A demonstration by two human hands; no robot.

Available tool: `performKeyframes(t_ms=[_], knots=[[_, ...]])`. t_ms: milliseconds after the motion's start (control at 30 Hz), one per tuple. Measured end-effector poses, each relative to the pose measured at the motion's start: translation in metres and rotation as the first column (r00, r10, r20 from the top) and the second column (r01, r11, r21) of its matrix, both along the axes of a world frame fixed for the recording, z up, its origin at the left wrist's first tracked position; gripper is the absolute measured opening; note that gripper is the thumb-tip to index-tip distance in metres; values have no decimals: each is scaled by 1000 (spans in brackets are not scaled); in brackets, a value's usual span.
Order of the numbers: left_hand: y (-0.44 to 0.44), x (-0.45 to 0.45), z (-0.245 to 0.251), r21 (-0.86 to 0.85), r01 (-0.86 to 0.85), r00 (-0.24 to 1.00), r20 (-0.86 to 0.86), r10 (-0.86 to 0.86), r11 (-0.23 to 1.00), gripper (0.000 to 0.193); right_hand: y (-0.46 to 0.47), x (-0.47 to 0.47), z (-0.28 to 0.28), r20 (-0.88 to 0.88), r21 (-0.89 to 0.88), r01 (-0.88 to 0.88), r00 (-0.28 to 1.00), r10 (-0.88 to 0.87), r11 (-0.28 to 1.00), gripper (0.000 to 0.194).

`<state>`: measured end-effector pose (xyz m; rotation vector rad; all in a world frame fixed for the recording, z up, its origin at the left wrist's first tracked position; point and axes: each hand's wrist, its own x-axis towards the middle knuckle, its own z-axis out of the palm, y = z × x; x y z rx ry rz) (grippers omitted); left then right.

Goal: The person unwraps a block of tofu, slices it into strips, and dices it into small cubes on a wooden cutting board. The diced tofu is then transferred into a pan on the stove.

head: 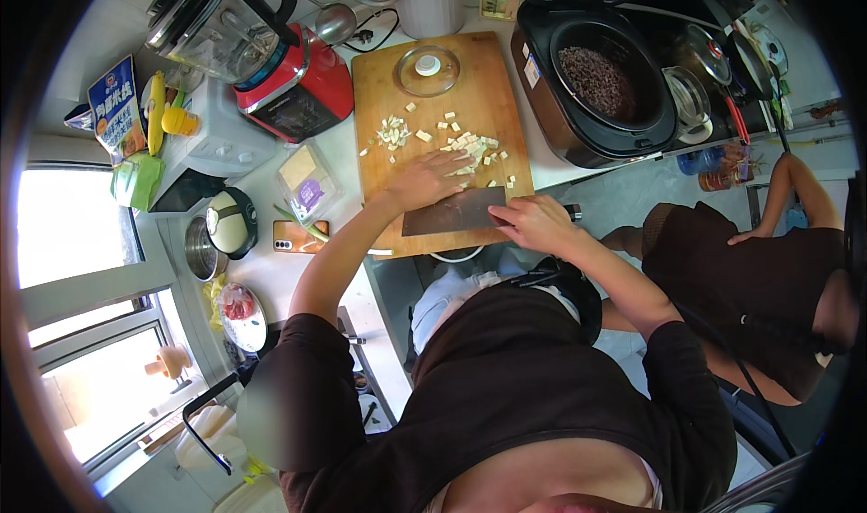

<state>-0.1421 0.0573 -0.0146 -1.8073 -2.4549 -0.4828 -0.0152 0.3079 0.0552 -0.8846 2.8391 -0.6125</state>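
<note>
My right hand grips a cleaver by its handle. The broad blade spans the near part of a wooden cutting board, just below my left hand. That hand is spread flat, fingertips over a cluster of pale cubes, probably tofu. Its fingers partly cover some cubes, so contact beneath them is hidden. More cubes are scattered around the cluster. A small heap of white chopped pieces sits to the left. Farther back on the board rests a glass lid with a white knob.
Left of the board are a plastic tub with a pale block, a green onion, a phone and a red blender. An open rice cooker holding dark grains stands at right. Another person stands nearby at right.
</note>
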Motion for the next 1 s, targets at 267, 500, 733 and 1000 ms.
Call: performKeyframes(t_ms=[267, 500, 733, 1000], knots=[[-20, -62, -28, -11, -520, 851, 79, 519, 854, 49, 24, 1, 1, -61, -139, 65, 995, -74, 988, 34], [-10, -95, -42, -205, -629, 763, 22, 646, 750, 47, 43, 15, -12, -49, -231, 306, 944, -325, 924, 29], [-2, -69, -45, -27, -607, 786, 130, 605, 794, 30, 58, 21, -13, 29, -272, 484, 868, -495, 832, 28], [12, -29, -44, 53, -680, 732, 99, 674, 731, 30, 62, 21, -24, 22, -272, 540, 831, -556, 796, 27]])
